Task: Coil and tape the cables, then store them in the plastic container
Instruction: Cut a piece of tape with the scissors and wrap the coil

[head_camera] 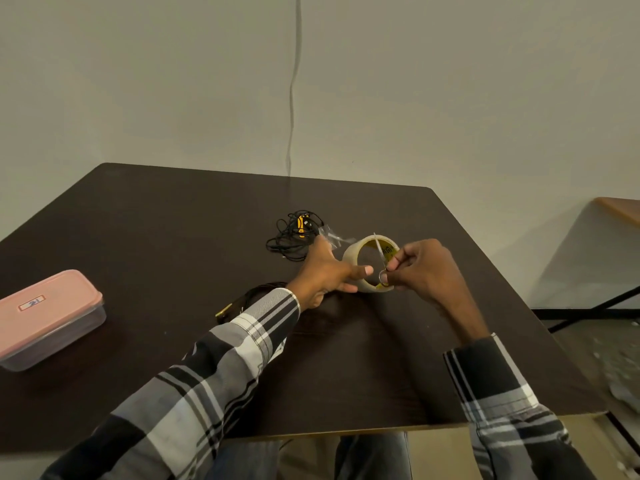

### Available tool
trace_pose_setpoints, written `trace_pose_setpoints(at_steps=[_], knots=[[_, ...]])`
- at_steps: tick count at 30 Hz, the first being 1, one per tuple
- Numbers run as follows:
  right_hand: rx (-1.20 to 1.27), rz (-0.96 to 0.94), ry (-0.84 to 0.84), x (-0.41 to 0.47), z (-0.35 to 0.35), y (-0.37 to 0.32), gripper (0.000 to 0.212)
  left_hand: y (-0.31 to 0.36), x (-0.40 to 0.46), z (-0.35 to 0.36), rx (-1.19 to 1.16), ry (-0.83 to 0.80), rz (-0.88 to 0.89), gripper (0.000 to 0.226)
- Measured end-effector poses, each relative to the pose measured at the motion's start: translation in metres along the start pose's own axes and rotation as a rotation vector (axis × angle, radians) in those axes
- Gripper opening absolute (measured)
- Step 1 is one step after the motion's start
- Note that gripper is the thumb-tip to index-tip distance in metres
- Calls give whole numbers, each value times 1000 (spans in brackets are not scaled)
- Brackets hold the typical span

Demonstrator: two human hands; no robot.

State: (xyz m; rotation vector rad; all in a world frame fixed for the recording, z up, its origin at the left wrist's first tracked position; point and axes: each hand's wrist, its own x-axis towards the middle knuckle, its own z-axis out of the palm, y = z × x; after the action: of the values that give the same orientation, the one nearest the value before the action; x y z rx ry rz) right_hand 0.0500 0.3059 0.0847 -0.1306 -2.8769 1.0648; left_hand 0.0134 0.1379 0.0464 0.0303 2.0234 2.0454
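Note:
A roll of clear tape [356, 258] stands on the dark table [173, 237] near its middle. My left hand [325, 271] pinches a pulled-out strip of tape [332, 235] at its far end, with the other fingers spread beside the roll. My right hand [422, 268] grips small scissors [381, 261], whose blades cross the tape at the roll. A loose black cable with a yellow part [294, 235] lies just behind my left hand. A coiled dark cable with a gold plug [242, 301] lies partly under my left sleeve. The plastic container with a pink lid [48, 315] sits closed at the left.
A wall stands right behind the table, with a thin wire [294, 81] hanging down it. Another table with black legs [616, 209] stands to the right. The table's near edge [346, 433] is above my lap.

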Motion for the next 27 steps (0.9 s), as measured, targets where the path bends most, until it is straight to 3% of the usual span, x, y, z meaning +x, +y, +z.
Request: trace_pose_setpoints(at_steps=[7, 13, 16, 21, 27], knots=[[-130, 26, 89, 4, 10, 2, 16, 0, -6, 12, -16, -19, -1, 79], [-159, 124, -2, 9, 3, 3, 9, -6, -3, 9, 55, 8, 2, 90], [-163, 123, -22, 11, -6, 1, 6, -9, -4, 7, 94, 30, 31, 87], [-201, 98, -68, 8, -6, -2, 7, -11, -2, 6, 116, 57, 56, 100], [-255, 70, -67, 10, -3, 0, 13, -14, 5, -3, 128, 185, 108, 69]])
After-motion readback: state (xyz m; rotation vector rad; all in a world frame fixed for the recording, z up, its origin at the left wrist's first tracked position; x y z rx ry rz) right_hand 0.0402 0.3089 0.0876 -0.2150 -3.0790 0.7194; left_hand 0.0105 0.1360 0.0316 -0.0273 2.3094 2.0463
